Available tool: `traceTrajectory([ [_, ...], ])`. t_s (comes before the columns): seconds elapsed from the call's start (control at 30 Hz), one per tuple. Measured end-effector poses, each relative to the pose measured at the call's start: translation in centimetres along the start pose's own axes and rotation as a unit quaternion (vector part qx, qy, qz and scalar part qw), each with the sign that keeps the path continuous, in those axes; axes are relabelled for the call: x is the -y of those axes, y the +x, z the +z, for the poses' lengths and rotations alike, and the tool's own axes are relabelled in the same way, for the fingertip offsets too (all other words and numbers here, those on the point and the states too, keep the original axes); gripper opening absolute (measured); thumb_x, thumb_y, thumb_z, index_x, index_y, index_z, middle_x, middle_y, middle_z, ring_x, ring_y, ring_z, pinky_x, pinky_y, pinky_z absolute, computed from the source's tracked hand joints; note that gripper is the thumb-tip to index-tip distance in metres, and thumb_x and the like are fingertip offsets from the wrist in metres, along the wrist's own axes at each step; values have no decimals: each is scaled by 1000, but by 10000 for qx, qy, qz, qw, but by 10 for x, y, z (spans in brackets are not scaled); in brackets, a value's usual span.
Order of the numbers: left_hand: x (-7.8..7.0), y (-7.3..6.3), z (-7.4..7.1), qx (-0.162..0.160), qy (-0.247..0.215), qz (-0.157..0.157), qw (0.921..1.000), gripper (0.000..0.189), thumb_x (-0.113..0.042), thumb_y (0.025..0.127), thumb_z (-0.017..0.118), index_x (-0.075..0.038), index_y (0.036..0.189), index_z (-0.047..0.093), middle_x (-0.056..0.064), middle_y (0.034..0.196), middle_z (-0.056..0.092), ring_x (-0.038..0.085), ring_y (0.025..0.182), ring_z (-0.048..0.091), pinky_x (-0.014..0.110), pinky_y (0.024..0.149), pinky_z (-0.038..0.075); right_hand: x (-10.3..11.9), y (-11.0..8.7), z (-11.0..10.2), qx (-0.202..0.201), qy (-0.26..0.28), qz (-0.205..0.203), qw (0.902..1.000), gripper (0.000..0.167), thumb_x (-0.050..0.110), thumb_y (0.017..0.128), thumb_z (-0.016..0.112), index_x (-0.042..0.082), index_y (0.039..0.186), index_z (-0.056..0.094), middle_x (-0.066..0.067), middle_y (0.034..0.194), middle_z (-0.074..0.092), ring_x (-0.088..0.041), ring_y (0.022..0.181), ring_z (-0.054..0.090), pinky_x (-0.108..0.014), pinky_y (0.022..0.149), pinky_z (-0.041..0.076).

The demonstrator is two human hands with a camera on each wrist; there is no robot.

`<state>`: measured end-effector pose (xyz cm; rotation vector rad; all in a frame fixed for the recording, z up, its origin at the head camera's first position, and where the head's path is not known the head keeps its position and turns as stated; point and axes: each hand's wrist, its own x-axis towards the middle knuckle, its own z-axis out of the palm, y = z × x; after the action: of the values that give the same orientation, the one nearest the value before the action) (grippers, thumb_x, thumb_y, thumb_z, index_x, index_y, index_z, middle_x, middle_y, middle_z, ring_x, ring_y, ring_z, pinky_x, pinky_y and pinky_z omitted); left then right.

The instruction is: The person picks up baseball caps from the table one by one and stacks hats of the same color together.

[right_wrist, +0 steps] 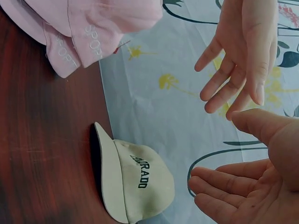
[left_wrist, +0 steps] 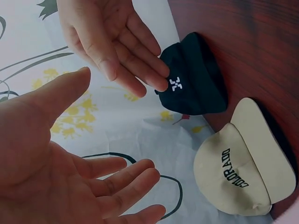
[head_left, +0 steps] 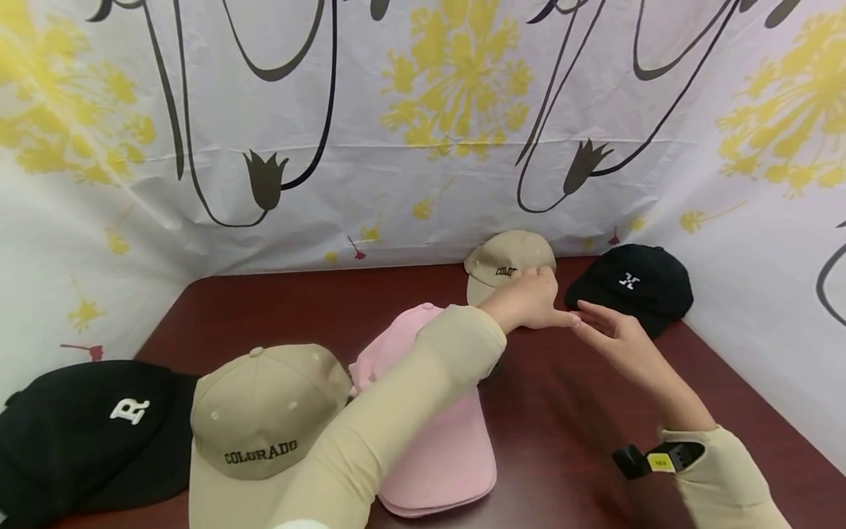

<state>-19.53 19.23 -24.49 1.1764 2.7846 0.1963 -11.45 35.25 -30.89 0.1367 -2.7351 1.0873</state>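
My left hand (head_left: 529, 300) reaches across the table with nothing in it, its fingers loosely extended in the left wrist view. Facing it, my right hand (head_left: 621, 345) is empty too, fingers spread and relaxed. The two thumbs come close together in the head view. Behind the left hand sits a beige cap (head_left: 509, 251) lettered COLORADO, its brim partly hidden by that hand. Beyond the right hand is a black cap (head_left: 651, 283) with a small white emblem. Two nested pink caps (head_left: 439, 463), lettered SPORT in the right wrist view, lie beneath the left forearm.
Another beige COLORADO cap (head_left: 264, 419) lies at the front left, partly covered by the left sleeve. Beside it is a black cap (head_left: 73, 433) with a white R. A patterned white cloth (head_left: 396, 220) hangs around the dark red table (head_left: 264, 308). The right wrist wears a black strap device (head_left: 661, 459).
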Motion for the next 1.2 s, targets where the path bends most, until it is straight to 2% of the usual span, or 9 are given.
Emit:
traceTrajectory([
  [0.1,0,7,-1,113,-202,11,9997,75,-58,84,52,-7,136,35,4,131,39,15,119,36,24,96,31,-3,4,-1,-6,21,2,10000,54,26,97,47,-9,136,34,-29,128,46,-39,113,48,-17,76,44],
  [0.17,3,14,-1,92,-232,124,9996,72,-57,85,52,-6,134,39,5,134,39,16,122,35,24,98,30,-5,6,-1,10,65,53,10000,55,27,97,47,-10,136,34,-29,127,47,-38,113,48,-19,77,45],
  [0.33,14,31,4,22,-378,223,9990,54,-53,87,52,-8,118,55,4,129,44,17,119,39,26,97,31,-11,11,-2,68,125,237,9996,60,31,97,46,-11,136,32,-26,125,50,-36,114,47,-21,78,45],
  [0.43,21,40,8,67,-550,172,9983,48,-51,88,53,-9,110,60,4,123,47,18,115,41,27,94,34,-19,13,-1,67,120,294,9995,60,32,97,46,-12,136,32,-26,125,50,-36,115,47,-17,77,44],
  [0.67,26,53,18,300,-633,43,9975,51,-50,90,50,-9,119,58,8,137,37,21,126,32,31,102,27,-32,20,2,41,199,329,9993,58,29,96,48,-13,134,33,-27,124,51,-35,114,48,-15,76,43],
  [0.8,26,61,24,298,-792,-131,9963,50,-50,89,51,-10,119,57,7,137,37,20,125,33,30,100,30,-36,30,5,118,276,356,9989,59,29,97,47,-13,135,32,-28,125,49,-36,116,46,-24,82,45],
  [1.0,30,73,34,343,-1359,-557,9886,65,-48,88,54,-6,136,40,8,142,31,19,128,32,30,100,31,-42,46,8,79,348,527,9980,63,35,96,45,-12,136,31,-30,133,39,-39,121,41,-50,92,38],
  [1.2,37,83,37,319,-1397,-596,9879,65,-47,90,51,-5,138,38,13,144,28,28,131,27,37,102,28,-52,59,5,20,504,740,9960,66,38,96,43,-11,138,27,-31,137,32,-42,124,34,-53,95,33],
])
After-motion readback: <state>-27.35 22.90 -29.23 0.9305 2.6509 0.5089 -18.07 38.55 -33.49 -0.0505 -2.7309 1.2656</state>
